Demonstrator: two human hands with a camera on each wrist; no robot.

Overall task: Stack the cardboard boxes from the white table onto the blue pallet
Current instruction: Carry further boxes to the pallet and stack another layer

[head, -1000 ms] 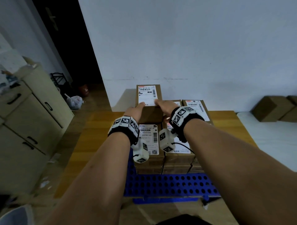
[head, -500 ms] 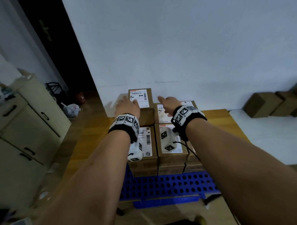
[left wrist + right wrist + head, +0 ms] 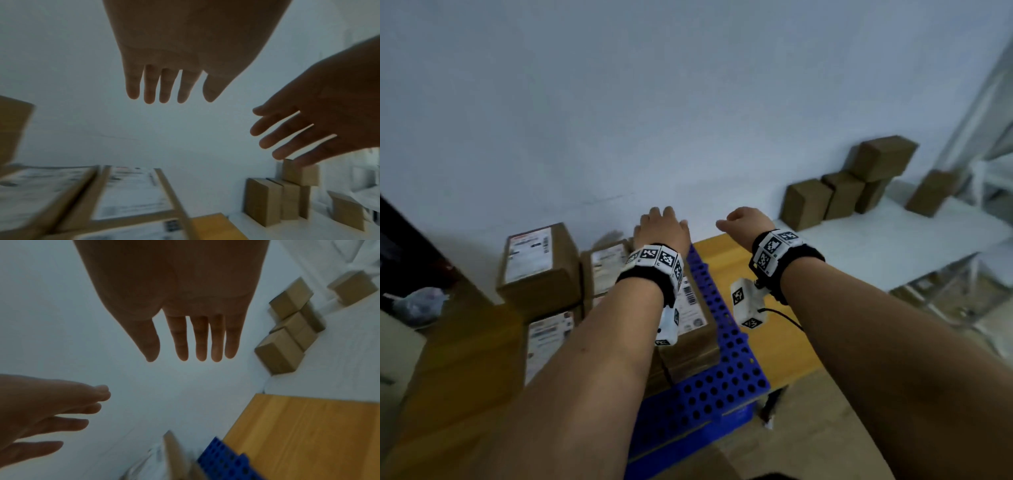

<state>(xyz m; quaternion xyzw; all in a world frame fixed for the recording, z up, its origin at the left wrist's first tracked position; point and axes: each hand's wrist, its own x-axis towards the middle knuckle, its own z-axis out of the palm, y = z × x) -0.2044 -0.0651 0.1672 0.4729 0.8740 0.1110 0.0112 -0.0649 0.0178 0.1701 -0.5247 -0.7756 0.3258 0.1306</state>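
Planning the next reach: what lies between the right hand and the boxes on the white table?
Nothing solid. In the right wrist view, only bare wall shows between the right hand and the boxes; the head view agrees.

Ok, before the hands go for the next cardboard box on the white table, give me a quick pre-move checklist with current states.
1. Left hand empty, fingers straight: ok.
2. Right hand empty, fingers straight: ok.
3. Brown cardboard boxes on the white table present, nearest box unobstructed: ok.
4. Raised labelled box sits flat on the stacked boxes: ok.
5. Free space on the blue perforated pallet, bare front and right strip: ok.
6. Weight of the table boxes: cannot tell.
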